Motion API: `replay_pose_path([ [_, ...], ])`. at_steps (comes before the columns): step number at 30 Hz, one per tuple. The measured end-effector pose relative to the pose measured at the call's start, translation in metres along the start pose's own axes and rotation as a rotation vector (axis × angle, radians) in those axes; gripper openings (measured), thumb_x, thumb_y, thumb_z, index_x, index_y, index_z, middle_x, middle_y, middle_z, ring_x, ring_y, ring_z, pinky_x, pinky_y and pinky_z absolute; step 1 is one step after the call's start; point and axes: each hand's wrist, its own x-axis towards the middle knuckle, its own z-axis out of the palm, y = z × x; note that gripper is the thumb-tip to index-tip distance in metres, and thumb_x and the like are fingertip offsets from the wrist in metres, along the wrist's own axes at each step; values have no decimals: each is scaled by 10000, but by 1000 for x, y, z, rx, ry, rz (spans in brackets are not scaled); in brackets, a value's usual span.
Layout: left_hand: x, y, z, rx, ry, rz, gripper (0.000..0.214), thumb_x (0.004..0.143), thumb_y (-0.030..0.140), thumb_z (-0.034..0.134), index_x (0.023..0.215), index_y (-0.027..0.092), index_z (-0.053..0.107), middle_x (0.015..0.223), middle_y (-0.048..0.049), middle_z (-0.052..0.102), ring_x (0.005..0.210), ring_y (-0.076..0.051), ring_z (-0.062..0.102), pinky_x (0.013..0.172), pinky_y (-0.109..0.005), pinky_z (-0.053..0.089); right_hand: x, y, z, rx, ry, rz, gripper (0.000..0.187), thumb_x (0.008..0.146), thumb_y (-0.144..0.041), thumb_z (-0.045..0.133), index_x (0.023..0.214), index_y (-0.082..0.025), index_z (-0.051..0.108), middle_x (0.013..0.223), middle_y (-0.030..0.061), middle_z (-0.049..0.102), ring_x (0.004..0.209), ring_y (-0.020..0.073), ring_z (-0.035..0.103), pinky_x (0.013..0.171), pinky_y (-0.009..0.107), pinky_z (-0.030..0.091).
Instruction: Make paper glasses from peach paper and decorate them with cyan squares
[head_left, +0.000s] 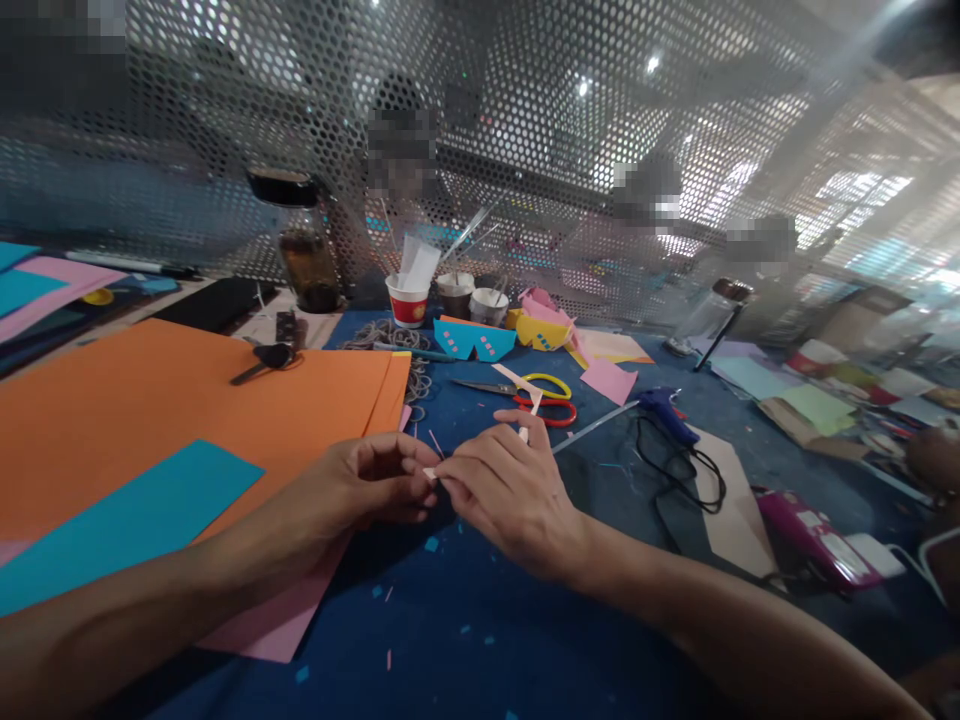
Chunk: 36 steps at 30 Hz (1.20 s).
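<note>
The left hand (367,485) and the right hand (510,495) meet near the middle of the blue table (480,640), fingertips pinched narrow on a small white paper scrap (430,473) held between them just above the tabletop; a thin pale strip (527,420) sticks up beside the right hand's fingers, though I cannot tell whether they grip it; to the left lie an orange sheet (150,400), a teal sheet (127,520) on it, and a pink sheet (277,620) underneath; farther off lie scissors (540,395); a blue glue gun (667,412) rests to the right.
</note>
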Motion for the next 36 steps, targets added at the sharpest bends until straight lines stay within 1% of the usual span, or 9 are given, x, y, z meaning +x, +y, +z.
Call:
replay_pose_path([
  [2,-2,3,3,138,24,48,258,728,334,971,915,239,822,848,-42,806,808,-195,732,722,-275,576,0,1,0,-2,0,0,137,1124,-200,573,1090,-220,704,995,-24,816,935,156,680,1150,433,348],
  [5,-5,9,9,435,92,185,190,762,368,908,891,249,835,870,-54,820,830,-232,734,758,-310,558,0,0,2,-11,-6,-12,138,1122,-198,569,1074,-215,698,981,-21,806,935,160,677,1151,436,349],
  [8,-8,12,13,654,180,305,140,809,394,847,804,255,830,835,-45,815,779,-237,727,725,-303,542,0,-1,4,-27,-9,-19,169,1127,-199,550,1051,-209,700,952,-14,794,924,160,672,1148,436,347],
  [12,-10,11,13,741,189,407,134,849,361,801,773,252,811,782,-36,801,719,-225,723,654,-276,527,1,-2,5,-47,-30,-14,197,1131,-204,529,1045,-220,706,934,-16,786,923,162,667,1163,437,336],
  [19,-12,10,13,837,192,526,189,911,362,729,762,246,742,778,-19,766,713,-201,709,659,-270,533,0,-3,3,16,-27,2,127,1119,-199,558,1140,-210,683,1057,3,808,1010,175,678,1219,463,315],
  [26,-12,10,10,923,154,644,149,910,295,722,771,242,719,800,-14,761,732,-191,709,699,-270,532,1,-1,3,28,-30,-25,116,1114,-209,574,1085,-214,687,1011,-8,804,968,172,677,1210,465,320],
  [29,-11,10,10,919,154,642,141,931,313,721,807,247,736,819,-12,771,738,-187,714,711,-267,536,0,0,3,33,-20,-16,112,1111,-208,579,1083,-217,687,1012,-13,808,961,168,674,1214,462,315],
  [33,-11,11,12,859,167,532,110,935,367,739,921,268,785,873,-6,812,768,-195,749,720,-262,560,-1,0,6,26,11,29,100,1113,-213,590,1079,-220,685,1008,-20,811,947,163,676,1224,460,312],
  [36,-11,11,12,861,173,481,122,923,376,733,934,271,794,876,1,826,776,-203,760,720,-271,570,-2,1,7,20,16,35,97,1112,-213,591,1080,-221,682,1003,-20,807,946,164,677,1227,462,309],
])
